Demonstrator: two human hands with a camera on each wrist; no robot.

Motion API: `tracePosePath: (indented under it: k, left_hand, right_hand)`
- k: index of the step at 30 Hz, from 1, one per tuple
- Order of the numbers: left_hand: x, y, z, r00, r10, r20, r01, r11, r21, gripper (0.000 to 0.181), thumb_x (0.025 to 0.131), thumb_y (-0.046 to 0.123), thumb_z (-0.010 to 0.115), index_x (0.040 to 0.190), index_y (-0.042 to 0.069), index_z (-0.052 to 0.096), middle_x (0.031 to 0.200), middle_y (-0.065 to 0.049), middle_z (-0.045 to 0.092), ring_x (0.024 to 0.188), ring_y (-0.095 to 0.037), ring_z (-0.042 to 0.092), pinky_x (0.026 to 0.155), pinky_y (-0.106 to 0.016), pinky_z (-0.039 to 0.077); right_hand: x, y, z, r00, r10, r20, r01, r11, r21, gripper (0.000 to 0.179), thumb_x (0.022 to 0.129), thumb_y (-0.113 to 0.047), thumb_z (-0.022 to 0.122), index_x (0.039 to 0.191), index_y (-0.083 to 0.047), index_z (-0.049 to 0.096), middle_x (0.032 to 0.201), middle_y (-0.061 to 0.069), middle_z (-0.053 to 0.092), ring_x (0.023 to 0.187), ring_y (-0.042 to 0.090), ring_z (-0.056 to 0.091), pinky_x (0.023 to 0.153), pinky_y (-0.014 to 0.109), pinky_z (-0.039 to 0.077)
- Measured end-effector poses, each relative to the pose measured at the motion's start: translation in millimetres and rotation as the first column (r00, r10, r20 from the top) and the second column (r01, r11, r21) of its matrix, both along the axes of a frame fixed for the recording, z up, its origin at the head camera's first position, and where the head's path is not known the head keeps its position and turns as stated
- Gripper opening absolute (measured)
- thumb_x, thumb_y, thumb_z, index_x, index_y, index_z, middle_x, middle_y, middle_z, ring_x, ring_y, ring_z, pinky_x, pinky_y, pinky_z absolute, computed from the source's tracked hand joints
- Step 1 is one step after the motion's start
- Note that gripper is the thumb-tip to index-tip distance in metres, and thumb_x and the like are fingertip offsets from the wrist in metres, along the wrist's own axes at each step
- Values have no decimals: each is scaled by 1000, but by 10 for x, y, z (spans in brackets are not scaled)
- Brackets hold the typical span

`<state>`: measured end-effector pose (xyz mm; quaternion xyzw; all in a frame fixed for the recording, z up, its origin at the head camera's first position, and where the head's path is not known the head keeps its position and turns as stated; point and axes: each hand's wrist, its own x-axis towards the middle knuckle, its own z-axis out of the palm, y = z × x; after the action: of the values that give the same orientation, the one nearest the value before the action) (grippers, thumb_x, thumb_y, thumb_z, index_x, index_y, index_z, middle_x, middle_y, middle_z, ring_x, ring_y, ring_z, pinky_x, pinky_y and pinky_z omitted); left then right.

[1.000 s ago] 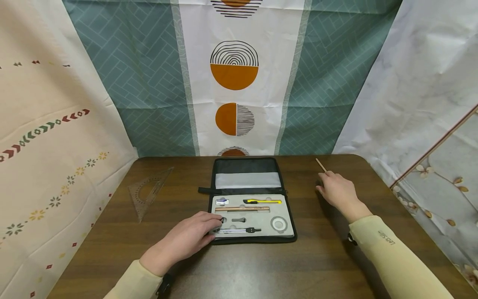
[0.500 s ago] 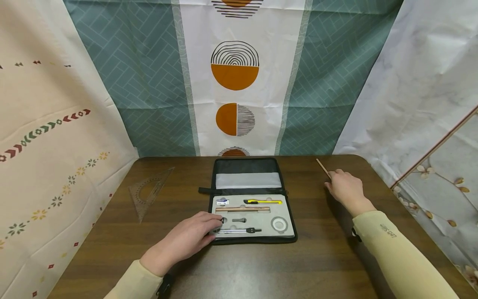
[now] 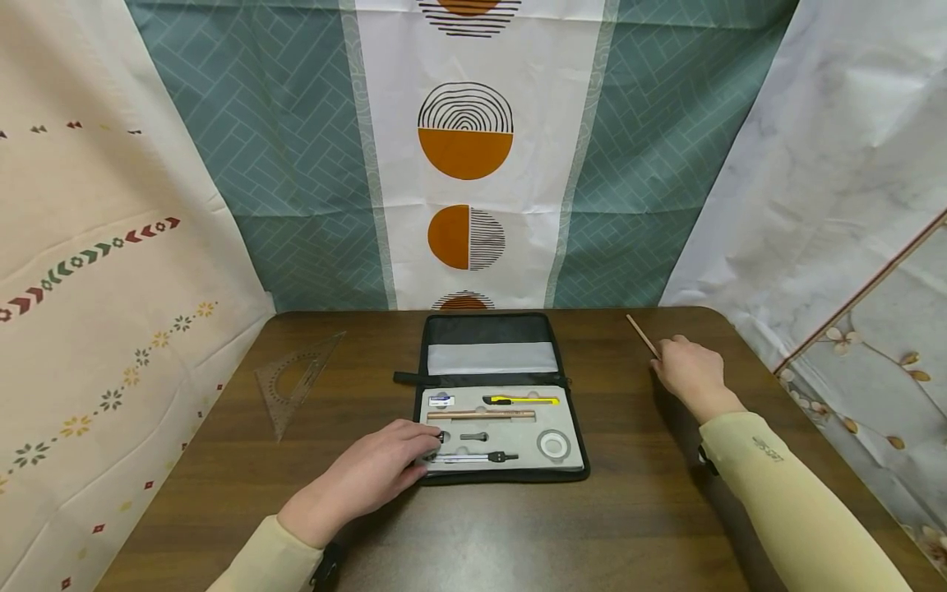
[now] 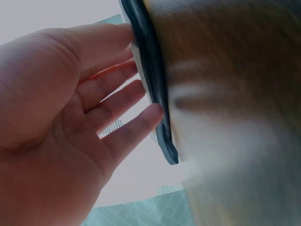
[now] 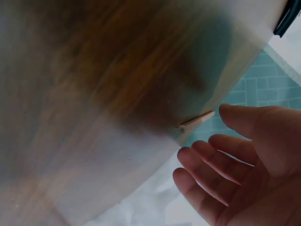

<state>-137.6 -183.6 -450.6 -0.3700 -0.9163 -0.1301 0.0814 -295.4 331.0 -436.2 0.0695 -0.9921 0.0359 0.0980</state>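
My left hand [image 3: 373,464] rests at the left edge of an unzipped black case [image 3: 505,475], fingers relaxed against its border [image 4: 157,89] in the left wrist view. It partly covers the compass [image 3: 473,457] and a small dark item in the grey insert. On the right side of the table, my right hand [image 3: 690,374] hovers or lies beside a wooden pencil [image 3: 640,333]. In the right wrist view the pencil [image 5: 197,121] lies beyond the loosely bent fingers, apart from them.
The insert also holds an eraser [image 3: 441,401], a yellow utility knife [image 3: 521,400], pencils [image 3: 481,415], a small grey part [image 3: 473,437] and a white tape roll [image 3: 553,445]. A clear set square [image 3: 277,403] lies at left. Curtains stand behind the table [image 3: 503,534].
My right hand has drawn back to the right, away from the pencil, leaving more of it uncovered. My left hand and the case have stayed in place.
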Motion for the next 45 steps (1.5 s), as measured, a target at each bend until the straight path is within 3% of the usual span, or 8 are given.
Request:
tracePosePath:
  k: [7, 22, 32, 45]
  left_hand:
    - [2, -1, -10, 1000, 13, 16, -13, 1000, -3, 31, 97, 9, 87, 128, 9, 78, 143, -5, 72, 129, -23, 67, 100, -41, 61]
    - [-3, 1, -11, 1000, 10, 14, -10, 1000, 3, 32, 97, 10, 87, 128, 9, 78, 142, -6, 72, 129, -24, 67, 101, -43, 61]
    - [-2, 1, 11, 1000, 10, 23, -10, 1000, 1, 32, 97, 9, 86, 128, 8, 78, 142, -6, 72, 130, -24, 67, 101, -44, 61]
    - [-4, 3, 10, 1000, 9, 19, -9, 1000, -1, 31, 98, 10, 86, 128, 8, 78, 142, -6, 72, 130, -24, 67, 102, -43, 61]
  right_hand:
    - [-21, 24, -7, 1000, -2, 15, 2, 1000, 7, 24, 99, -17, 78, 86, -1, 67, 88, 21, 64, 80, 52, 70, 63, 70, 56]
    - [-142, 79, 11, 993, -42, 109, 38, 999, 36, 31, 103, -21, 73, 79, -2, 71, 90, 26, 73, 83, 53, 72, 64, 69, 57]
    - [-155, 63, 34, 987, -54, 148, 48, 998, 41, 30, 103, -20, 71, 81, 0, 73, 90, 27, 74, 83, 52, 73, 65, 69, 58]
    - [-214, 97, -7, 988, -61, 141, 55, 997, 50, 28, 103, -18, 70, 86, 4, 73, 93, 30, 74, 85, 53, 72, 68, 70, 59]
